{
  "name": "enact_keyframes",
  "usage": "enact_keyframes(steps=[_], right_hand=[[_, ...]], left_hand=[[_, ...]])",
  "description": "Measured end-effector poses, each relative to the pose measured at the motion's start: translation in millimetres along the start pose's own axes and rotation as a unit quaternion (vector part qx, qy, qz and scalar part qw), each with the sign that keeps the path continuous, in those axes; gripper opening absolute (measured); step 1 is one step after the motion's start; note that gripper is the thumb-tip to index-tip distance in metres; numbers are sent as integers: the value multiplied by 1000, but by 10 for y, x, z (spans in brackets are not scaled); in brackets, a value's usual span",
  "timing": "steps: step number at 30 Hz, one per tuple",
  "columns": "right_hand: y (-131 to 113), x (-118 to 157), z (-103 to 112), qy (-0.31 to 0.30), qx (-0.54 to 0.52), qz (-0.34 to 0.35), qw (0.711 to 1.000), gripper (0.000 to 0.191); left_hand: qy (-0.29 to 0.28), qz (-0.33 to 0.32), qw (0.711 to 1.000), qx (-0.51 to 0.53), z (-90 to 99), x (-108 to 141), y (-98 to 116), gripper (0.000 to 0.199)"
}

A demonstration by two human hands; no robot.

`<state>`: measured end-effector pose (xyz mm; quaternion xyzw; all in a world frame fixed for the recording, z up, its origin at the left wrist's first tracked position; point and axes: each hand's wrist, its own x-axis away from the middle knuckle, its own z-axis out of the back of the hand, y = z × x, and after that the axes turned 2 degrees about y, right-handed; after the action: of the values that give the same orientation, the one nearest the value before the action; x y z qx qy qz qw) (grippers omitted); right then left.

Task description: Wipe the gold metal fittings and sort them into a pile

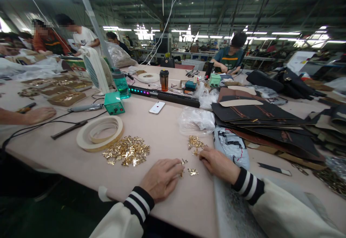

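Small gold metal pieces lie in a large heap [128, 150] left of my hands, a smaller pile [195, 142] beyond them and a little cluster [193, 172] between them. My left hand [162, 178] rests low over the table with its fingers bent together, and a gold piece [184, 162] shows at its fingertips. My right hand [219, 164] is curled, thumb and fingers close together beside the smaller pile, near a loose gold piece [195, 152]. Whatever sits between the right fingertips is hidden.
Rolls of tape [81, 142], a green control box [114, 103] and a white phone [157, 107] lie beyond the heap. Plastic bags [198, 119] and stacked dark leather panels [259, 113] fill the right. Another person's hand [40, 115] rests at far left.
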<state>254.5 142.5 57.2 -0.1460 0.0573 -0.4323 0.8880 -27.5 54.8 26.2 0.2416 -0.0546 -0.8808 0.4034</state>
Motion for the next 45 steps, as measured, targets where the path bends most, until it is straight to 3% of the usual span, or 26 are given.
enact_keyframes(steps=[3,8,13,16,21,27,29,32,33,37,41,43,45], right_hand=[[-28,9,-3,-8,-30,29,999,17],[-64,39,26,-18,-89,55,994,20],[-205,68,11,-29,-130,78,988,25],[-246,86,-12,-22,-178,81,980,37],[-168,137,-36,-10,-221,15,975,53],[-120,90,-37,-14,-186,-4,982,46],[-105,56,-37,-10,-186,-11,983,41],[-79,28,-37,-4,-204,-20,979,43],[-71,28,-37,1,-211,-25,977,44],[-31,43,-35,26,-226,-33,973,41],[36,-1,13,85,-199,-31,976,29],[61,-67,64,114,-176,-24,977,24],[65,-157,112,124,-156,3,980,29]], left_hand=[[-37,-23,999,-10,39,-26,32,42],[-8,21,999,41,-4,-25,25,20],[17,42,997,64,-55,-2,-4,17],[22,70,995,73,-41,23,-20,34],[18,126,989,81,-54,-11,22,76],[42,113,987,102,-383,-386,347,96],[53,111,987,100,-485,-510,448,78],[61,113,989,78,-525,-587,450,20],[67,122,988,61,-503,-576,397,9],[119,187,974,-55,-275,-374,-55,11],[184,189,945,-192,-21,-100,-470,8],[186,174,942,-219,9,-33,-463,12],[169,155,952,-204,-54,-33,-282,16]])
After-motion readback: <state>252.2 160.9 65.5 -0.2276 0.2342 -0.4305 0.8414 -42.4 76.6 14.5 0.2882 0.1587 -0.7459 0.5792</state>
